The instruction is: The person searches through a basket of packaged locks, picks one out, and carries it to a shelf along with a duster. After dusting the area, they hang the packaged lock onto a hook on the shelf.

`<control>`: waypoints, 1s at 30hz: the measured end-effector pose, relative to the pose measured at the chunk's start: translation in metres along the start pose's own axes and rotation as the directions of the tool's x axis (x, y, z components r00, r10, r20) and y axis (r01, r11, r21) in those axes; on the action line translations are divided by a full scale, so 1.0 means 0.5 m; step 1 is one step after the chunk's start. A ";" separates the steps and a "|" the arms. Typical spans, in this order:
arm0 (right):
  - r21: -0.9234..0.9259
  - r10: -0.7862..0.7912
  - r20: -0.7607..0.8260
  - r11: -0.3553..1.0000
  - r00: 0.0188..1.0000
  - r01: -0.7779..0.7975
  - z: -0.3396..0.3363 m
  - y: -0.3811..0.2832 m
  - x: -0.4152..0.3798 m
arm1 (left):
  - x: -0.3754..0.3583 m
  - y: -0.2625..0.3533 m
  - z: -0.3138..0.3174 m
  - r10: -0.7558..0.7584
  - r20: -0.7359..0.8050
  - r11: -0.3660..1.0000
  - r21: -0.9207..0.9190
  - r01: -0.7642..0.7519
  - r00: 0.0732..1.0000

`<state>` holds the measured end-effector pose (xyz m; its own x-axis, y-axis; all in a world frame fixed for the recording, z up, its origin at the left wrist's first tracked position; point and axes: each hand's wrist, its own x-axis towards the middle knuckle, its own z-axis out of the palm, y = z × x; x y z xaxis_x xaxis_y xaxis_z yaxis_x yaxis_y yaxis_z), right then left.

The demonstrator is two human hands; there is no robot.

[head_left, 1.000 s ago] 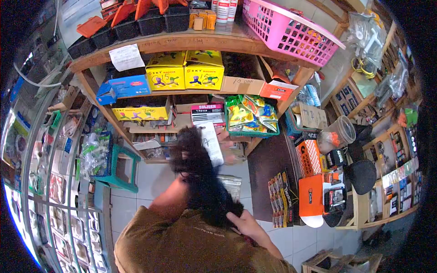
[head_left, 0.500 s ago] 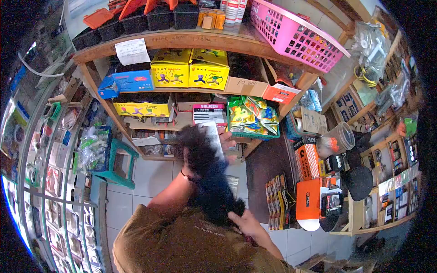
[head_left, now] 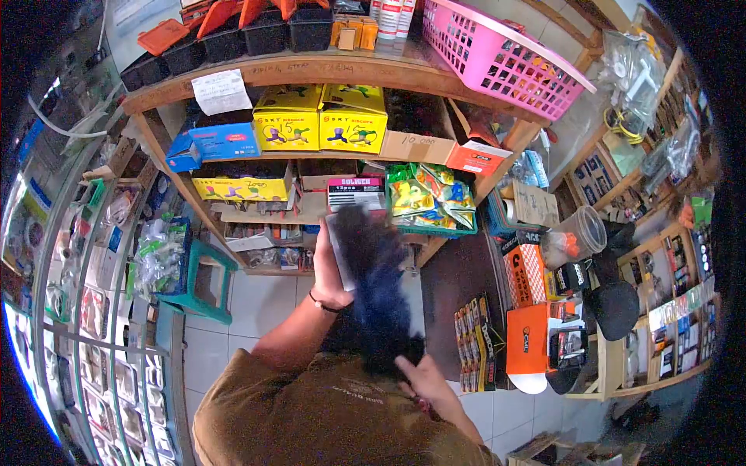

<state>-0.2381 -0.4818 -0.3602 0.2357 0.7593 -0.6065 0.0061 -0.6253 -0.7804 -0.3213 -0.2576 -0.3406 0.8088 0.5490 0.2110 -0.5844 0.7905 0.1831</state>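
My right hand (head_left: 423, 379) is closed at the lower end of a fluffy dark blue and black duster (head_left: 381, 283), whose head is smeared by motion. The duster slants up in front of my chest. My left hand (head_left: 331, 268) is raised beside it, gripping a white box (head_left: 340, 252) from the left. Much of the box, and the fingers on its far side, are hidden behind the duster, which appears to lie against or just in front of it.
Ahead stands a wooden shelf (head_left: 311, 68) with yellow boxes (head_left: 353, 128), a pink box (head_left: 356, 194) and a green basket of packets (head_left: 435, 229). A pink basket (head_left: 509, 66) sits on top. A green stool (head_left: 214, 283) is left; an orange box (head_left: 527, 342) is right.
The duster's head has swept from left to right across the white box. The box's left side and my left hand now show; the fingers seen earlier at its right are covered.
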 end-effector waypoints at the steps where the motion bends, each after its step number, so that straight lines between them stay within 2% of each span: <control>1: 0.063 -0.225 -0.015 0.972 0.974 0.226 0.022 -0.039 -0.026 | 0.008 -0.003 -0.052 -0.051 0.066 0.998 -0.038 0.053 0.997; 2: 0.066 -0.226 -0.019 0.972 0.974 0.227 0.012 -0.028 -0.018 | 0.016 -0.005 -0.062 -0.098 0.133 0.991 -0.074 0.108 0.986; 3: 0.099 -0.082 -0.051 0.991 0.995 0.087 -0.004 -0.006 -0.004 | 0.009 -0.016 -0.069 -0.033 0.120 0.999 -0.017 0.036 0.992; 4: 0.134 0.066 -0.073 0.989 0.995 -0.056 -0.013 -0.001 0.001 | -0.010 -0.010 0.007 -0.007 0.087 1.000 0.025 0.004 0.996; 5: 0.277 0.068 -0.112 0.960 0.991 -0.035 -0.020 -0.018 -0.003 | -0.001 -0.003 -0.046 -0.001 0.197 0.995 -0.102 0.022 0.980; 6: 0.271 0.070 -0.104 0.962 0.992 -0.039 -0.017 -0.009 -0.002 | 0.008 0.003 -0.100 0.023 0.303 0.973 -0.225 0.048 0.953; 7: 0.196 0.023 -0.074 0.981 0.997 -0.008 -0.009 0.008 -0.001 | 0.003 -0.010 -0.006 0.093 -0.137 0.996 0.007 -0.093 0.986; 8: 0.124 -0.021 -0.041 0.992 0.999 0.026 0.002 0.018 -0.001 | 0.001 -0.014 0.001 0.077 -0.070 0.996 -0.038 -0.080 0.995; 9: 0.165 -0.289 0.009 0.945 0.957 0.283 0.023 0.015 -0.005 | 0.007 -0.012 -0.039 -0.032 0.086 0.996 -0.080 0.039 0.996; 10: 0.166 -0.287 0.007 0.945 0.958 0.282 0.017 0.006 -0.009 | 0.015 -0.010 -0.062 -0.136 0.246 0.981 -0.102 0.165 0.960; 11: 0.208 -0.091 -0.026 0.974 0.995 0.095 0.001 -0.005 -0.012 | 0.014 -0.018 -0.083 -0.089 0.195 0.987 -0.116 0.113 0.977; 12: 0.252 0.112 -0.048 0.963 0.993 -0.096 -0.015 -0.008 -0.016 | -0.011 -0.013 0.014 -0.040 0.035 0.999 -0.025 0.041 0.999; 13: 0.355 -0.021 -0.041 0.934 0.999 0.034 -0.031 0.009 0.002 | -0.007 -0.011 -0.034 0.002 0.140 0.993 -0.116 0.014 0.990; 14: 0.351 -0.019 -0.036 0.936 0.999 0.030 -0.029 0.016 -0.001 | -0.001 -0.007 -0.081 0.055 0.242 0.979 -0.205 -0.004 0.969; 15: 0.262 -0.038 -0.008 0.964 0.999 0.039 -0.015 0.001 -0.011 | -0.006 -0.016 -0.017 0.115 0.111 0.984 -0.149 -0.098 0.987; 16: 0.177 -0.055 0.019 0.983 0.998 0.051 0.002 -0.007 -0.016 | -0.002 -0.022 -0.003 0.152 -0.060 0.988 0.020 -0.151 0.987; 17: 0.237 -0.207 0.073 0.954 0.976 0.185 0.021 -0.003 -0.017 | -0.001 -0.018 -0.034 0.033 0.067 0.999 -0.006 -0.032 0.997; 18: 0.238 -0.210 0.071 0.953 0.975 0.188 0.016 -0.006 -0.016 | 0.001 -0.015 -0.065 -0.083 0.198 0.996 -0.018 0.088 0.977; 19: 0.269 -0.089 0.022 0.960 0.996 0.080 0.004 -0.011 -0.015 | -0.001 -0.017 -0.060 -0.046 0.220 0.999 0.011 0.045 0.974; 20: 0.302 0.038 -0.020 0.953 0.999 -0.031 -0.009 -0.012 -0.017 | -0.019 -0.012 -0.002 -0.029 0.102 1.000 0.006 0.028 0.994; 21: 0.310 -0.033 -0.030 0.950 0.999 0.041 -0.031 0.019 0.000 | -0.015 -0.012 -0.012 0.061 -0.033 0.998 -0.002 -0.061 0.998; 22: 0.304 -0.035 -0.026 0.952 0.999 0.041 -0.020 0.023 -0.002 | -0.007 -0.013 -0.012 0.150 -0.166 0.988 0.003 -0.152 0.975; 23: 0.214 -0.057 -0.004 0.975 0.998 0.057 -0.002 0.024 -0.003 | -0.010 -0.020 0.018 0.136 -0.152 0.984 -0.091 -0.151 0.979; 24: 0.128 -0.078 0.016 0.989 0.997 0.075 0.010 0.024 -0.005 | -0.021 -0.011 0.000 -0.029 0.163 0.997 -0.059 0.039 0.986; 26: 0.180 -0.036 -0.017 0.983 0.999 0.039 0.003 -0.003 -0.016 | -0.011 -0.012 -0.043 -0.061 0.021 0.997 0.058 0.059 0.998; 27: 0.225 0.015 -0.040 0.974 0.999 -0.005 -0.003 -0.020 -0.024 | -0.005 -0.018 -0.059 -0.070 0.030 0.997 -0.023 0.071 0.997; 28: 0.268 0.069 -0.057 0.962 0.996 -0.052 -0.011 -0.026 -0.030 | -0.025 -0.014 0.020 -0.040 0.052 0.998 -0.044 0.042 0.998; 29: 0.426 -0.131 -0.032 0.895 0.991 0.132 -0.025 0.002 -0.006 | -0.018 -0.010 -0.034 -0.009 0.181 0.992 -0.120 0.031 0.983; 30: 0.423 -0.134 -0.029 0.896 0.991 0.134 -0.020 0.008 -0.005 | -0.009 -0.006 -0.087 0.032 0.305 0.980 -0.195 0.029 0.952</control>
<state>-0.2292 -0.4881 -0.3601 0.2606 0.8309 -0.4916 -0.3740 -0.3826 -0.8448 -0.3204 -0.2504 -0.3840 0.7307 0.4650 0.4999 -0.5364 0.8440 -0.0012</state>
